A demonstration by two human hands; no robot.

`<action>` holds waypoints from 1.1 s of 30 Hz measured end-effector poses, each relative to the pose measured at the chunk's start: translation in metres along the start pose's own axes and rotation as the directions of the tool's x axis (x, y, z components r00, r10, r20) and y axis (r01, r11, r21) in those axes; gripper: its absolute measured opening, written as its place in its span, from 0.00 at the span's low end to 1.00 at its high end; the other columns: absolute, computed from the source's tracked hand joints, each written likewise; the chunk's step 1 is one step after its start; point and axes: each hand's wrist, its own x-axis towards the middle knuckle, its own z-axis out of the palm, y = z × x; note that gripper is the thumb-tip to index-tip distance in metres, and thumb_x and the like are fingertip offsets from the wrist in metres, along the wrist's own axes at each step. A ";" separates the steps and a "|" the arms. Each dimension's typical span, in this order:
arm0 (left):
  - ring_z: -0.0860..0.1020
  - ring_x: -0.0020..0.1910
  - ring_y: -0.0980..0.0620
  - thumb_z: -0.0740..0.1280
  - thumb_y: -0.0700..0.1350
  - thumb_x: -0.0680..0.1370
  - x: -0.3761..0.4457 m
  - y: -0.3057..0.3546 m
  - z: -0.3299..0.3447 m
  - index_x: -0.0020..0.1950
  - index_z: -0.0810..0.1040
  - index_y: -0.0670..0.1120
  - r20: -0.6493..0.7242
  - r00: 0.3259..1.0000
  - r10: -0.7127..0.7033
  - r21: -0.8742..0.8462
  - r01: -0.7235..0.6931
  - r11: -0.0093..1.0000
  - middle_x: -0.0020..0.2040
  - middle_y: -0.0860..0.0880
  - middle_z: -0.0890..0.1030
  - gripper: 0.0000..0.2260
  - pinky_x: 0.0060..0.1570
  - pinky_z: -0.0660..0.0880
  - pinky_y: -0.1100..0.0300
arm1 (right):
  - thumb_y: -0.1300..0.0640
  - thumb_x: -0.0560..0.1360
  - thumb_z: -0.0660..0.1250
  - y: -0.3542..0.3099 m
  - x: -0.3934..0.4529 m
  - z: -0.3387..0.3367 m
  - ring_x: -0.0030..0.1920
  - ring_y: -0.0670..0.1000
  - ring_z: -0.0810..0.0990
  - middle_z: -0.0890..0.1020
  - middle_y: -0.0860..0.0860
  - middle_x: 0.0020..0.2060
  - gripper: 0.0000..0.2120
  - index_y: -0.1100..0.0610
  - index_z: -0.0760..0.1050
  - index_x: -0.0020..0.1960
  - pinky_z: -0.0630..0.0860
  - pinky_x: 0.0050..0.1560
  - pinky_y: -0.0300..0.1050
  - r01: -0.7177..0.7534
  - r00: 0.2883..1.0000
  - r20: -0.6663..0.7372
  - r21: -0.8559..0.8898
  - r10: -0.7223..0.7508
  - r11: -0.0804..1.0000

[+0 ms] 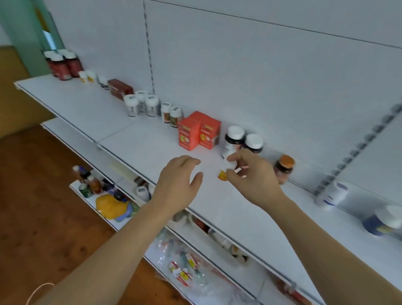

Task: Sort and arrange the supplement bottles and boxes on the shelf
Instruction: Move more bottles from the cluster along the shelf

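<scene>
My right hand (pixel 251 175) pinches a small white bottle (pixel 227 169) with a red and yellow label, just above the white shelf (pixel 137 146). To the left of it my left hand (pixel 178 183) hovers with relaxed fingers and holds nothing. Behind the hands stand two orange boxes (pixel 198 130) and two dark bottles with white caps (pixel 241 140). An amber bottle with an orange cap (pixel 284 168) stands to the right. Further left along the back wall are three white bottles (pixel 141 104), two small labelled bottles (pixel 172 113), a dark red box (pixel 120 88) and dark red bottles (pixel 63 63).
More bottles (pixel 335 192) lie blurred on the shelf at far right, one blue and white (pixel 380 221). Lower shelves hold mixed bottles, a yellow toy-like item (pixel 112 207) and plastic bags of small packets (pixel 184 263). Wooden floor lies at left.
</scene>
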 end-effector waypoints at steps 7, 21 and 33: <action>0.73 0.64 0.44 0.62 0.51 0.80 0.047 -0.099 -0.055 0.66 0.76 0.44 -0.076 0.990 -0.116 0.116 0.124 0.985 0.63 0.46 0.77 0.18 0.63 0.71 0.50 | 0.58 0.72 0.72 -0.042 0.108 0.089 0.41 0.45 0.81 0.82 0.44 0.45 0.09 0.52 0.79 0.52 0.77 0.45 0.38 0.216 0.975 0.073 -0.041 -0.212 0.976; 0.72 0.66 0.46 0.63 0.51 0.81 0.099 -0.337 -0.185 0.68 0.75 0.45 -0.135 0.975 -0.177 0.146 0.196 0.970 0.66 0.47 0.76 0.18 0.65 0.70 0.49 | 0.57 0.74 0.71 -0.176 0.244 0.298 0.42 0.44 0.77 0.79 0.43 0.44 0.08 0.53 0.79 0.53 0.69 0.42 0.28 0.291 0.956 0.072 -0.094 -0.285 0.952; 0.68 0.70 0.47 0.61 0.53 0.81 0.184 -0.513 -0.241 0.71 0.72 0.48 -0.058 0.988 -0.141 0.174 0.149 0.973 0.70 0.47 0.73 0.19 0.70 0.67 0.50 | 0.58 0.73 0.71 -0.226 0.380 0.446 0.40 0.48 0.78 0.80 0.46 0.45 0.09 0.53 0.80 0.53 0.76 0.45 0.43 0.203 0.978 -0.007 -0.211 -0.209 0.956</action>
